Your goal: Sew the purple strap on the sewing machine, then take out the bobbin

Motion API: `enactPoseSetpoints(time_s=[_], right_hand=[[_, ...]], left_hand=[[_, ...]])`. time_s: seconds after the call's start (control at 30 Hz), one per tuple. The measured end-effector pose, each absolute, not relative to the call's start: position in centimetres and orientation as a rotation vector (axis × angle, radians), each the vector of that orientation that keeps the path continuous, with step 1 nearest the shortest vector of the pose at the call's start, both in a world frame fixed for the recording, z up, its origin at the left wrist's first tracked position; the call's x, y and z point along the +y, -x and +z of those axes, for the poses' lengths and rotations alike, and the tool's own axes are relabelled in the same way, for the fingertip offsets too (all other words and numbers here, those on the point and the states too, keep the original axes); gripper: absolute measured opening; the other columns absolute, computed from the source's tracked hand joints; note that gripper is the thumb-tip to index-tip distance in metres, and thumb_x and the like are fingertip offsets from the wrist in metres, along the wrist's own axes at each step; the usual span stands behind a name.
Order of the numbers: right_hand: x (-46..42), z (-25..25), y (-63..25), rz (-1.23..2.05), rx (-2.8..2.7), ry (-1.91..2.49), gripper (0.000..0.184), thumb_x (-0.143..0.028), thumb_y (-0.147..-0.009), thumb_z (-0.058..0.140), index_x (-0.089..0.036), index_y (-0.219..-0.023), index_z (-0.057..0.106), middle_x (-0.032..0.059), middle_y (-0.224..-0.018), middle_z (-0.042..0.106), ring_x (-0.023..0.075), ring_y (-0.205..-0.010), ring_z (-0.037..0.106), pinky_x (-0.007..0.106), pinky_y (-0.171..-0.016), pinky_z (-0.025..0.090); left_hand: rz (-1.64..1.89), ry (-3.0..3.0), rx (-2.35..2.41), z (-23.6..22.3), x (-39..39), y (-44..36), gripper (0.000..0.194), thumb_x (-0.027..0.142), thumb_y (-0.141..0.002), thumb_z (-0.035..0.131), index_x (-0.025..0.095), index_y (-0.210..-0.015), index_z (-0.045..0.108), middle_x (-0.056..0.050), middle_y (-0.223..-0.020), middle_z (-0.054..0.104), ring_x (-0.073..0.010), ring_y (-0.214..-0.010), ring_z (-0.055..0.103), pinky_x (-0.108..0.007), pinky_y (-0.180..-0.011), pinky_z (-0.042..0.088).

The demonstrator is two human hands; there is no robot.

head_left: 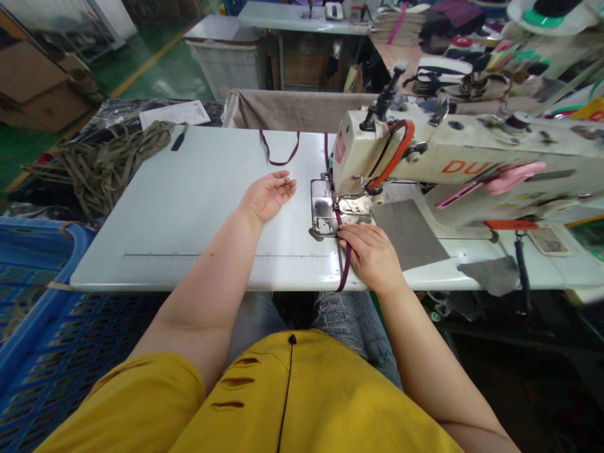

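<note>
A narrow maroon strap [345, 270] runs beneath the needle area of a white sewing machine [453, 148] and hangs toward the table's front edge. My right hand [375, 255] has its fingers together on this strap, just in front of the metal needle plate [323, 207]. To the left of the machine, my left hand [271, 196] hovers over the white tabletop [189, 214], palm turned partly up, fingers loosely curled and apart with nothing in them. Beyond it, a loop of maroon strap [279, 164] droops over the table's back edge. The needle tip is too small to make out.
A pile of olive-grey straps [113, 154] lies at the left end, with a blue plastic basket [42, 302] below. A grey fabric piece [408, 233] rests right of my right hand. Pink-handled snips [514, 179] sit against the machine. Behind the table is a cloth-lined bin [292, 107].
</note>
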State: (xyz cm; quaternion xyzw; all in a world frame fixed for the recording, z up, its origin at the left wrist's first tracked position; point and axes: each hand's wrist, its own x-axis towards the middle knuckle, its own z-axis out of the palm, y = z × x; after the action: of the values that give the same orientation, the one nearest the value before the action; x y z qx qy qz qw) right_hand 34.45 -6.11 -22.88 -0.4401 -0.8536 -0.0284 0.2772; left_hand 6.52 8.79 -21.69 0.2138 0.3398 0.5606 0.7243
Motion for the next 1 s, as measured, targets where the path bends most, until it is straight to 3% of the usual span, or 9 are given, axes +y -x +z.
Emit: enactPoseSetpoints(time_s=[1.0], right_hand=[[-6.63, -22.62, -34.51, -0.015, -2.245, 1.209, 0.025, -0.021, -0.116, 0.055, -0.021, -0.134, 0.072, 0.0094, -0.137, 0.077, 0.0276, -0.128, 0.071, 0.053, -0.119, 0.052]], left_hand=[[1.204, -0.396, 0.784, -21.26, 8.54, -7.04, 0.022, -0.008, -0.086, 0.059, 0.005, -0.090, 0.075, -0.012, -0.079, 0.071, -0.0197, -0.080, 0.074, -0.029, -0.077, 0.068]])
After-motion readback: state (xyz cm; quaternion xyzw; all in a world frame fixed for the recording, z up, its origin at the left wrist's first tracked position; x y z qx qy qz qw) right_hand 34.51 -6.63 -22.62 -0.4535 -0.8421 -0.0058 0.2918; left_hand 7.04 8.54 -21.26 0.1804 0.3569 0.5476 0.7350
